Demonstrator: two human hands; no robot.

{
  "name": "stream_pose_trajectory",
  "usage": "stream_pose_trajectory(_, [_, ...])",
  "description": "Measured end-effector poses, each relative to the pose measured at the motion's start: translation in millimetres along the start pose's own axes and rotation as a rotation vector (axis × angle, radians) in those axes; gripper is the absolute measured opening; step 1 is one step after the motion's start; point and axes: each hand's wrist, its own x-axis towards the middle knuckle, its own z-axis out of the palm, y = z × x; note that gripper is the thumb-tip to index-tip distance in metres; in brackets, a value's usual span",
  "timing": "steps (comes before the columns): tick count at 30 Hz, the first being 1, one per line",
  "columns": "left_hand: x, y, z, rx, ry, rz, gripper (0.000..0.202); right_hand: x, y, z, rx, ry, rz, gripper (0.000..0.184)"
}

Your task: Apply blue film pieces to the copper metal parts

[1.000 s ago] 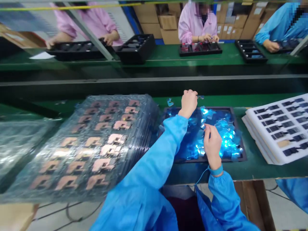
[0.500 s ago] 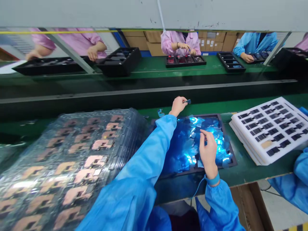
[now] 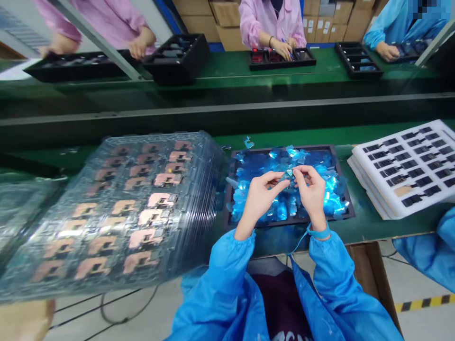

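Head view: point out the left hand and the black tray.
left hand (image 3: 261, 199), head view, middle of the hand
black tray (image 3: 284, 223), head view, near rim

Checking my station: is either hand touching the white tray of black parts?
No, the left hand and right hand are both over the black tray of blue film pieces, not the white tray.

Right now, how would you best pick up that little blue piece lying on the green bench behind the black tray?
I'd pinch the little blue piece across its widest part, coming straight down from above. It looks thin and flat, and lies apart on the green bench, just beyond the far rim of the black tray, whose heaped contents crowd the near side.
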Motion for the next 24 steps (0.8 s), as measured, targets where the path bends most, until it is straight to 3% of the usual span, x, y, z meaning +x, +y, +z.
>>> stream_pose_trajectory(5, [-9.3, -12.2, -1.1, -0.09, 0.085, -0.091, 0.032, -1.5, 3.5, 5.2, 0.011, -0.056, 0.022, 0.034])
stream_pose_trajectory(9, [-13.7, -19.2, -1.1, -0.146, 0.184, -0.118, 0.035, -3.6, -1.0, 6.6, -0.191, -0.116, -0.13, 0.028])
stream_pose_trajectory(17, [-26.6, -17.6, -8.3, -0.363, 0.129, -0.216, 0.044, -8.1, 1.0, 8.3, -0.524, -0.133, -0.373, 0.023])
stream_pose_trajectory(24, [-25.3, -29.1, -20.5, -0.663, 0.164, -0.349, 0.04, -12.8, -4.7, 1.9, -0.614, -0.357, -0.521, 0.029])
